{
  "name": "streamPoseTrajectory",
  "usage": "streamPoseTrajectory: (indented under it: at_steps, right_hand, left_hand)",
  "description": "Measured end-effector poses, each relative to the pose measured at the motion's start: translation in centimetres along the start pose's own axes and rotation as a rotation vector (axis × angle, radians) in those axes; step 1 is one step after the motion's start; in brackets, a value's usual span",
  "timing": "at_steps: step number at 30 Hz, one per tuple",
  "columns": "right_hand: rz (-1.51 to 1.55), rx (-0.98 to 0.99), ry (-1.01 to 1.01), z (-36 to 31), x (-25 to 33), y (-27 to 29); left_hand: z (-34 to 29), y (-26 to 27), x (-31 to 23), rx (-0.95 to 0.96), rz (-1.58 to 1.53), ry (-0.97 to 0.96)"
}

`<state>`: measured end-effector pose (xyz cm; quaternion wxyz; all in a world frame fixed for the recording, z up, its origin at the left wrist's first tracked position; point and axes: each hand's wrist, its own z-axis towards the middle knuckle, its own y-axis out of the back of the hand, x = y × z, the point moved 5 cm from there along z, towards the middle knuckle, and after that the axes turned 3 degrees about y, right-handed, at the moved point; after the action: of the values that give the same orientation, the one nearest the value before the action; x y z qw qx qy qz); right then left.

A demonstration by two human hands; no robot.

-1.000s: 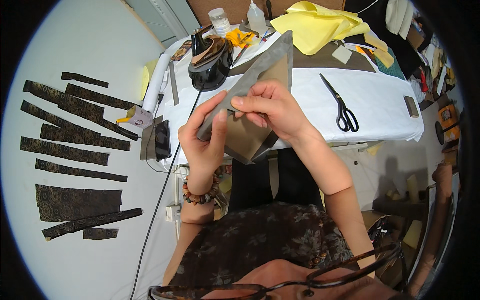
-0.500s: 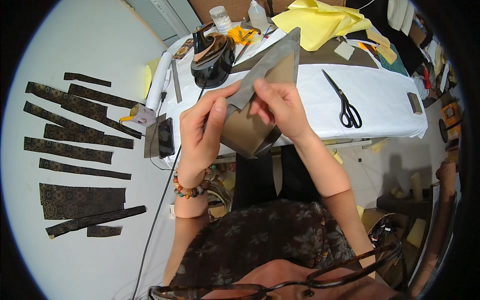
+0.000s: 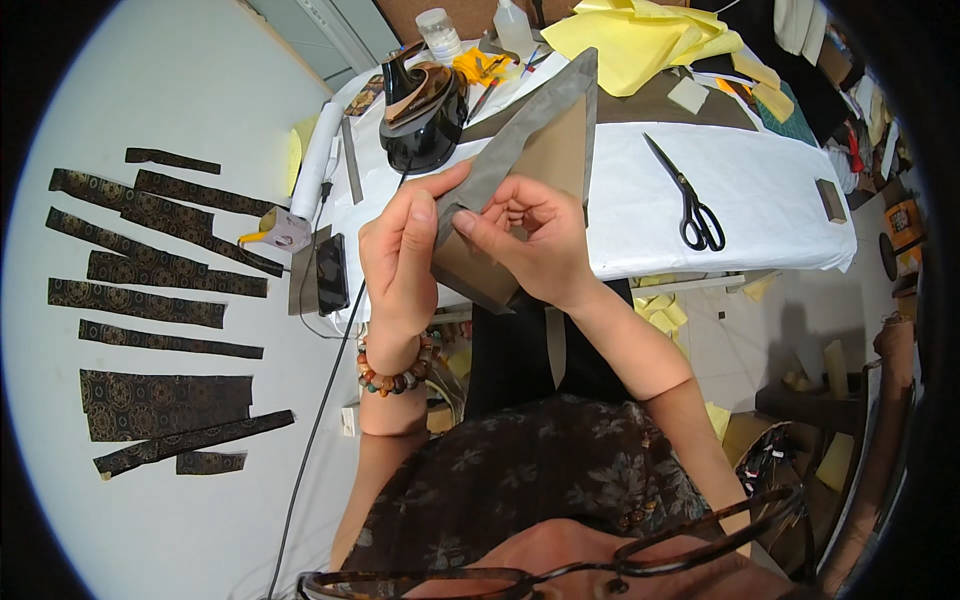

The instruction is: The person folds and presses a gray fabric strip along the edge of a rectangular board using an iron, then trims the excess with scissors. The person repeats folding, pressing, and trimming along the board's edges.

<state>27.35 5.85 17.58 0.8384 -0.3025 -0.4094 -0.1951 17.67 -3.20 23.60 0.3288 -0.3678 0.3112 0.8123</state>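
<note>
Flat brown 4-cornered panel with grey cloth edging [image 3: 553, 148] is up in both hands, tilted, over the near edge of the white-covered surface [image 3: 775, 215]. Bottom corner reaches past that edge, over the lap. Top tip points away from the body, toward the crumpled yellow sheet [image 3: 640, 50].

Room right: strip of white cover between panel and black-handled metal scissors [image 3: 690, 205], then more cover out to the small grey-brown block [image 3: 830, 201] near the far right end. Left is tighter: glossy black and copper steam iron [image 3: 425, 118] sits near the panel's slanted edge; black cable [image 3: 325, 400] runs down left of the left wrist.

Left hand [image 3: 402, 255]: upright, thumb toward the body, grip clamped on the panel's left edge. Right hand [image 3: 540, 240]: comes in from lower right, fingers curled, thumb tip on the grey cloth just beside the left thumb. Can't tell if that grip is closed on the cloth.
</note>
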Motion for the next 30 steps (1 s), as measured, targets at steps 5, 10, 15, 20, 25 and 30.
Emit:
streamPoseTrajectory:
  at_steps: [5, 10, 15, 20, 25, 30]
  right_hand:
    - [0.015, 0.031, -0.068, 0.0, 0.4, 0.1]
    - [0.169, -0.007, -0.217, -0.3, 0.1, -0.1]
    - [0.130, -0.032, -0.241, -0.1, 0.3, 0.0]
    - [0.128, -0.007, -0.248, 0.1, -0.5, 0.2]
    - [0.166, 0.024, -0.177, 0.1, -1.7, 1.1]
    - [0.220, 0.048, -0.183, 0.8, 0.3, 0.6]
  left_hand:
    - [-0.2, 0.2, 0.0, 0.011, 0.008, 0.024]
    - [-0.6, 0.4, -0.2, 0.008, 0.028, 0.054]
    - [-0.6, 0.6, -0.3, 0.012, 0.040, 0.064]
    - [-0.6, 0.4, -0.4, 0.007, 0.187, -0.024]
    - [-0.5, 0.7, -0.3, 0.017, 0.244, -0.045]
    - [-0.6, 0.5, -0.6, 0.028, 0.235, -0.064]
